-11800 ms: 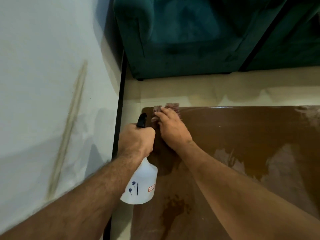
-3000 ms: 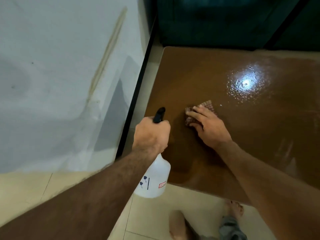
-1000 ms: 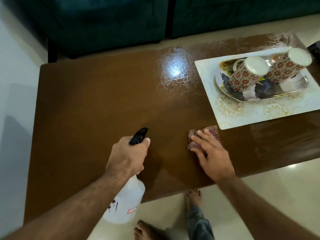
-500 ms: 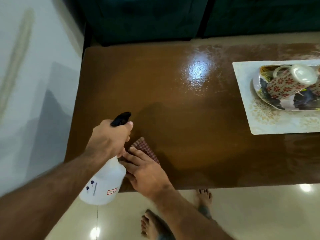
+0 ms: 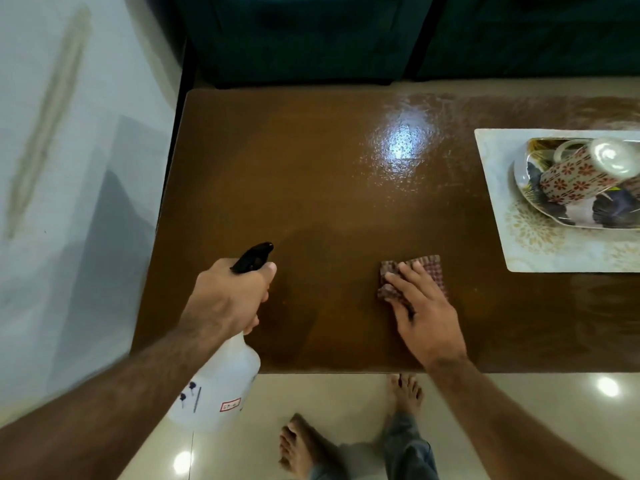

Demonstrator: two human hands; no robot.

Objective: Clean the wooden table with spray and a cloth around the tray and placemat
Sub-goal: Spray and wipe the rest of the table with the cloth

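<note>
The brown wooden table (image 5: 311, 188) fills the middle of the head view, glossy and wet in places. My left hand (image 5: 230, 297) grips a white spray bottle (image 5: 218, 389) with a black nozzle, held over the table's near left edge. My right hand (image 5: 424, 313) lies flat on a reddish checked cloth (image 5: 412, 271), pressing it to the table near the front edge. At the right sits a pale placemat (image 5: 526, 251) carrying a patterned tray (image 5: 588, 213) with a floral mug (image 5: 581, 174) lying on it.
A white wall (image 5: 69, 168) runs close along the table's left end. A dark green sofa (image 5: 311, 36) stands behind the table. My bare feet (image 5: 304, 445) are on the shiny tiled floor in front of it.
My right hand has slid the cloth from the table's near left part, beside the bottle, to the right towards the placemat. The left hand still holds the bottle.
</note>
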